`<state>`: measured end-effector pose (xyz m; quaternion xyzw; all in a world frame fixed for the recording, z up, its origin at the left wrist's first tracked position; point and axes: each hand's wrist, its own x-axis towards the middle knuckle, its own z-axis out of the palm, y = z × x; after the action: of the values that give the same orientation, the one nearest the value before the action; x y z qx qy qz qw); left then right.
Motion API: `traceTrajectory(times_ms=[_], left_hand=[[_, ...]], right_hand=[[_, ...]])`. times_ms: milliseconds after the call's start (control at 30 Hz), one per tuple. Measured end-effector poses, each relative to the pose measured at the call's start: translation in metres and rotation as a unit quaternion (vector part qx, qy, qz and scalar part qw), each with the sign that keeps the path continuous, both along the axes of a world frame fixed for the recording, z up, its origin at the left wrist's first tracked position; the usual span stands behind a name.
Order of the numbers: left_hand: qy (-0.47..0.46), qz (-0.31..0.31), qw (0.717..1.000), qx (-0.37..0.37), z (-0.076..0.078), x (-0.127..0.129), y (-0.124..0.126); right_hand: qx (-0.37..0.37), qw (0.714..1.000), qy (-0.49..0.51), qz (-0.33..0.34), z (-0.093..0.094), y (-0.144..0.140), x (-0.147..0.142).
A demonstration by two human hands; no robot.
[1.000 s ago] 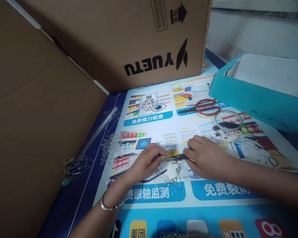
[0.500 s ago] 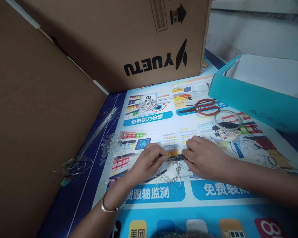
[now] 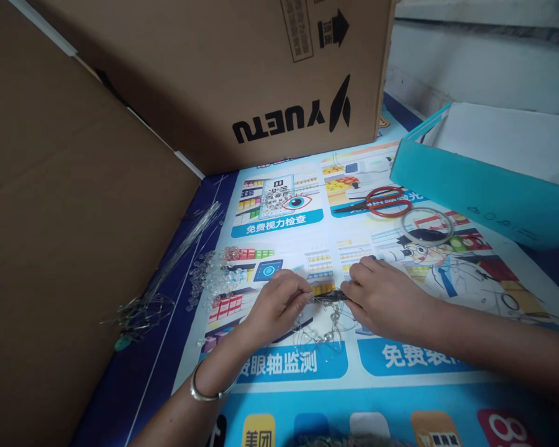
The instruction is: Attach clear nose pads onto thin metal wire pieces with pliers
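My left hand (image 3: 282,304) is closed in a pinch on the end of a beaded wire piece (image 3: 328,336), whose clear beads and thin loops hang below the fingers. Wrapped in my right hand (image 3: 384,298) is a pair of pliers (image 3: 331,296); the dark jaws point left and reach the wire at my left fingertips. The handles are mostly hidden by the palm. Left of my hands lies a loose heap of clear beads (image 3: 217,276). Exactly how the jaws grip the wire is too small to tell.
Red-handled scissors (image 3: 389,203) and a ring-shaped coil (image 3: 427,225) lie beyond my right hand. A teal box (image 3: 487,192) stands at the right. Cardboard walls (image 3: 177,68) rise at the back and left. A bundle of wires (image 3: 181,254) lies along the left wall on the printed sheet's edge.
Both hands stay in almost the same place; the pliers' jaws appear turned very slightly. Nothing else has visibly moved.
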<state>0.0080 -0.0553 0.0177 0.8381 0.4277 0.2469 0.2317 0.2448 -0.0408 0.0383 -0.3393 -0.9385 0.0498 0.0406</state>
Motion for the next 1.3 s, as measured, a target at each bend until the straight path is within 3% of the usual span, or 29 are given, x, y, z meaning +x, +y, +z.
traceTrajectory(times_ms=[767,1033,1300], left_hand=[[-0.002,-0.032,0.999,0.005,-0.001,0.003,0.0],[0.02,0.036,0.999,-0.004,-0.001,0.006,-0.005],[0.026,0.059,0.998,0.006,0.0,0.008,-0.009]], right_hand=[[0.028,0.999,-0.019,-0.013,-0.001,-0.01,-0.004],[0.141,0.988,-0.068,-0.01,0.008,-0.029,-0.015],[0.135,0.988,-0.073,-0.027,0.006,-0.031,-0.017]])
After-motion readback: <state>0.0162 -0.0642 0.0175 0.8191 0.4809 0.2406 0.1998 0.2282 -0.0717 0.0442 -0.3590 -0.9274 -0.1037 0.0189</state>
